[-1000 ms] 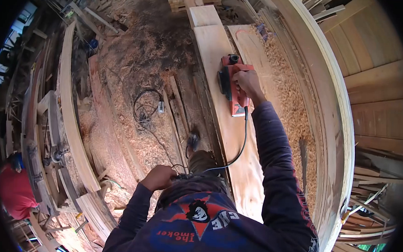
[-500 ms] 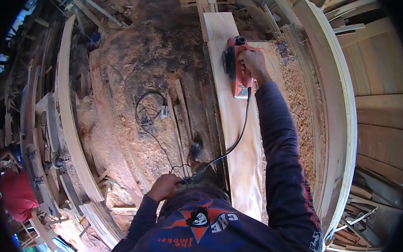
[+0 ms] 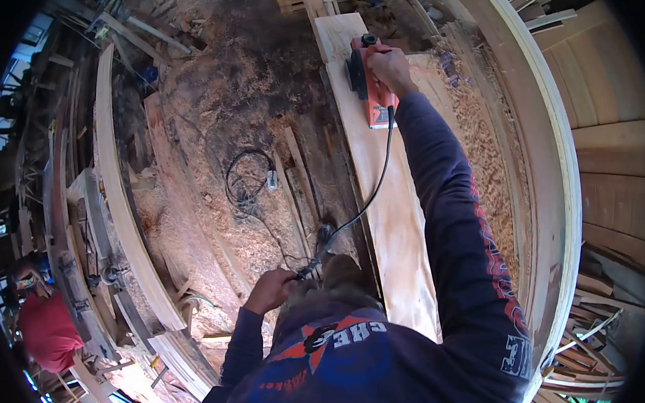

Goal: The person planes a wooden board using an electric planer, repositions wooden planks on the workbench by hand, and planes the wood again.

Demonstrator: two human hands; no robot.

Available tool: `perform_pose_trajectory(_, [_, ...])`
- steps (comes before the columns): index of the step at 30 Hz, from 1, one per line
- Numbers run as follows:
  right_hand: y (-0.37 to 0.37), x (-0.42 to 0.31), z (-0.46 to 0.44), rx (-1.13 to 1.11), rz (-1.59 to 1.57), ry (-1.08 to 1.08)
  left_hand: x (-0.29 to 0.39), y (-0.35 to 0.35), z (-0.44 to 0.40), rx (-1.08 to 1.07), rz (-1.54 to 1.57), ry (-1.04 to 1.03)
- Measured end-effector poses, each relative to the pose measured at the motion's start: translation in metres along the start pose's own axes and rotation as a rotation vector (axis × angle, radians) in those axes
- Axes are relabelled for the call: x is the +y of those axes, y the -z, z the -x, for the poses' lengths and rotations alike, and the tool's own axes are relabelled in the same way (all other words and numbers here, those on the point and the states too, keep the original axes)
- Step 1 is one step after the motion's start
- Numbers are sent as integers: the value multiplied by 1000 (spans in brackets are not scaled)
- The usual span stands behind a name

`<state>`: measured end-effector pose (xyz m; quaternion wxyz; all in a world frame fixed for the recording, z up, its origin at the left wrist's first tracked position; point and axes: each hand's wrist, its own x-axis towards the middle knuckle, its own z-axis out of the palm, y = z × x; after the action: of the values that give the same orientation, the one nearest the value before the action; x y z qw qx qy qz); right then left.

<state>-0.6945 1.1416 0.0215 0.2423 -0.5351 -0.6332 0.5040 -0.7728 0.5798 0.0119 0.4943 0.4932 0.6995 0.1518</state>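
Note:
A red and black electric planer [image 3: 375,94] rests on a long pale board [image 3: 389,198], near the board's far end. My right hand [image 3: 391,68] is wrapped round its handle, with the arm stretched forward. From the planer's rear a black cord [image 3: 381,177] curves back over the board's left edge toward my waist. My left hand [image 3: 271,290] is closed on the cord at my waist, beside my leg.
Wood shavings [image 3: 487,167] lie right of the board, by a large curved timber [image 3: 555,142]. A coiled cable [image 3: 244,182] with a socket lies on the shaving-covered floor. Long planks [image 3: 115,152] run along the left. A person in a red shirt [image 3: 48,332] is at the lower left.
The planer and my right hand have moved forward along the board, toward its far end. My left hand stays low near my waist, and the view has shifted slightly.

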Motion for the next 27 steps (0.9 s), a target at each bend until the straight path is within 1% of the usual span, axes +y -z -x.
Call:
perform_pose_trajectory(2, [10,11,34,-16,36,-46,-16,-9,25,87,29,59])
perform_pose_trajectory(3, [15,18,60,-33,28,-22,-10,-5,34,50,-39,109])
perform_pose_trajectory(4, [22,20,91,-43,17,-1,-20,-10,44,67,-72,109])
perform_pose_trajectory(5, [34,24,126,-69,25,-77,-30,-16,52,76,-72,112])
perform_pose_trajectory(6, [45,37,164,-38,25,-102,-37,-19,59,84,-75,113])
perform_pose_trajectory(8, [65,59,231,-101,80,57,-53,-27,69,54,-129,75])
perform_pose_trajectory(10, [82,91,303,-34,307,57,-65,-34,76,-37,-75,79])
perform_pose_trajectory(11, [96,141,328,-130,474,96,-68,-36,77,-43,-170,0])
perform_pose_trajectory(13, [119,185,406,-85,405,-39,-88,-47,74,-68,-238,-61])
perform_pose_trajectory(15, [132,191,514,68,165,-266,-104,-63,67,-131,-377,-123])
perform_pose_trajectory(16, [141,193,563,73,165,-336,-100,-68,65,-175,-431,-161])
perform_pose_trajectory(18, [153,179,656,104,227,-499,-87,-88,67,-175,-502,-256])
perform_pose_trajectory(19, [154,190,703,164,199,-524,-86,-103,64,-185,-553,-360])
perform_pose_trajectory(20, [154,199,745,230,169,-545,-83,-117,62,-214,-556,-388])
perform_pose_trajectory(22, [152,200,825,321,80,-607,-73,-150,62,-304,-590,-511])
perform_pose_trajectory(24, [147,204,897,396,88,-654,-67,-185,70,-408,-620,-566])
perform_pose_trajectory(26, [142,196,951,447,62,-782,-58,-220,73,-499,-529,-578])
perform_pose_trajectory(27, [141,196,973,499,44,-799,-52,-236,75,-583,-566,-559])
